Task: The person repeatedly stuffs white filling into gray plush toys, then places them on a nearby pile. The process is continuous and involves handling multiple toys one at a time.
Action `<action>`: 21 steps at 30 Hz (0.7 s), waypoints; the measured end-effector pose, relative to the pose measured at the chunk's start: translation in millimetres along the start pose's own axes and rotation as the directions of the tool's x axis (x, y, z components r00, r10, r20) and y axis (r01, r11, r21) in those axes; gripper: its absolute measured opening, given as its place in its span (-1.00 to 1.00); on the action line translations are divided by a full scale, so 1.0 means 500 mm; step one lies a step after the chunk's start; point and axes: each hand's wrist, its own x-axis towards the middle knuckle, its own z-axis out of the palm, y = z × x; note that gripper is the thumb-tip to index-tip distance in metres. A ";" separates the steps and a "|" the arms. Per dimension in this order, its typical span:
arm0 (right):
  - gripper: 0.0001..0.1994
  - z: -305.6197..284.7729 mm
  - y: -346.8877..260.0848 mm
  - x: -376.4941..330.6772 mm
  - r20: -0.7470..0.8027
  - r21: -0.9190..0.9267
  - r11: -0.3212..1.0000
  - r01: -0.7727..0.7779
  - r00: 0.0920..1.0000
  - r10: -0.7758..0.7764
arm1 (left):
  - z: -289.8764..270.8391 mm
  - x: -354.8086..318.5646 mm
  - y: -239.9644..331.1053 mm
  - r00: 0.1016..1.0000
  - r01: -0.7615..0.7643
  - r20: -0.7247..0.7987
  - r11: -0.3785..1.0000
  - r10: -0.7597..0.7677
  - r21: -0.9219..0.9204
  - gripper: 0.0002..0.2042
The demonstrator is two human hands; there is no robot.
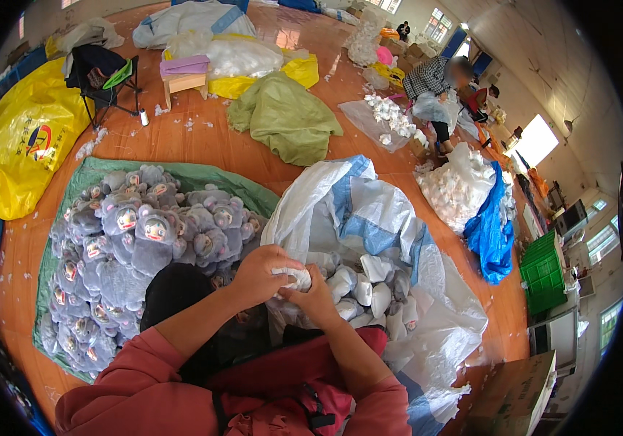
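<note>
The left hand (262,276) is curled almost closed and grips a small white piece (295,277). The right hand (317,299), also curled, pinches it from the other side. In this view, the piece appears between grey plush toys (119,265) and an open white-and-blue sack (388,207).

Left fingers (279,256) and right fingers (316,291) hold a small white piece (295,278) near gray plush toys (153,240) and a sack (439,294).
</note>
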 end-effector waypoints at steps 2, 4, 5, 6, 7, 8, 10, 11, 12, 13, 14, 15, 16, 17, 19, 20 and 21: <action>-0.48 0.004 0.001 0.000 -0.024 -0.026 1.000 0.012 1.000 -0.012 | 0.002 0.000 -0.006 1.000 0.000 0.010 1.000 0.000 0.006 -0.73; -0.50 0.008 0.011 0.002 -0.058 -0.051 0.998 0.028 0.998 -0.031 | 0.002 0.002 -0.010 1.000 -0.010 0.016 1.000 0.009 0.020 -0.71; -0.51 0.010 0.010 0.001 -0.078 -0.079 0.997 0.005 0.997 -0.011 | 0.004 0.003 -0.013 1.000 -0.014 0.007 0.999 0.014 0.043 -0.70; -0.52 0.013 0.006 0.000 -0.100 -0.107 0.994 -0.018 0.995 0.008 | 0.008 0.004 -0.017 1.000 -0.018 -0.003 0.998 0.019 0.066 -0.69; -0.52 0.015 0.004 -0.002 -0.123 -0.134 0.990 -0.043 0.992 0.027 | 0.010 0.007 -0.016 1.000 -0.022 -0.010 0.996 0.023 0.089 -0.68; -0.52 0.018 0.004 -0.002 -0.134 -0.104 0.992 -0.073 0.989 0.059 | 0.011 0.007 -0.013 1.000 0.026 0.011 0.996 -0.027 0.087 -0.66; -0.53 0.024 0.003 -0.002 -0.154 -0.044 0.990 -0.132 0.980 0.124 | 0.009 0.008 -0.003 0.990 0.124 0.052 0.989 -0.128 0.085 -0.64; -0.54 0.024 0.014 -0.001 -0.135 -0.002 0.988 -0.155 0.979 0.153 | 0.009 0.010 0.000 0.975 0.198 0.073 0.972 -0.208 0.124 -0.61; -0.54 0.025 0.034 0.002 -0.115 0.039 0.983 -0.178 0.977 0.181 | 0.009 0.011 0.003 0.954 0.269 0.091 0.949 -0.286 0.164 -0.59; -0.54 0.026 0.037 0.006 -0.091 0.077 0.977 -0.198 0.975 0.205 | 0.007 0.013 0.003 0.926 0.338 0.101 0.919 -0.363 0.205 -0.56; -0.55 0.027 0.038 0.006 -0.091 0.054 0.978 -0.201 0.975 0.205 | 0.004 0.011 -0.005 0.913 0.358 0.124 0.910 -0.388 0.211 -0.54; -0.55 0.027 0.035 0.005 -0.090 0.031 0.979 -0.203 0.975 0.205 | 0.001 0.006 -0.020 0.899 0.378 0.146 0.900 -0.413 0.218 -0.51; -0.55 0.026 0.033 0.005 -0.089 0.009 0.978 -0.207 0.974 0.207 | -0.006 0.006 -0.020 0.882 0.399 0.170 0.889 -0.439 0.226 -0.49; -0.55 0.024 0.037 0.004 -0.066 0.020 0.979 -0.204 0.977 0.205 | -0.015 0.009 -0.018 0.837 0.452 0.256 0.874 -0.484 0.177 -0.49; -0.56 0.018 0.048 0.003 -0.022 0.043 0.979 -0.198 0.980 0.199 | -0.039 0.018 -0.010 0.724 0.560 0.426 0.823 -0.543 0.096 -0.49; -0.56 0.017 0.051 0.003 -0.011 0.079 0.978 -0.195 0.980 0.196 | -0.043 0.015 -0.017 0.720 0.582 0.447 0.813 -0.530 0.027 -0.49; -0.56 0.016 0.054 0.003 0.000 0.114 0.975 -0.192 0.981 0.193 | -0.046 0.012 -0.029 0.717 0.602 0.468 0.798 -0.516 -0.042 -0.50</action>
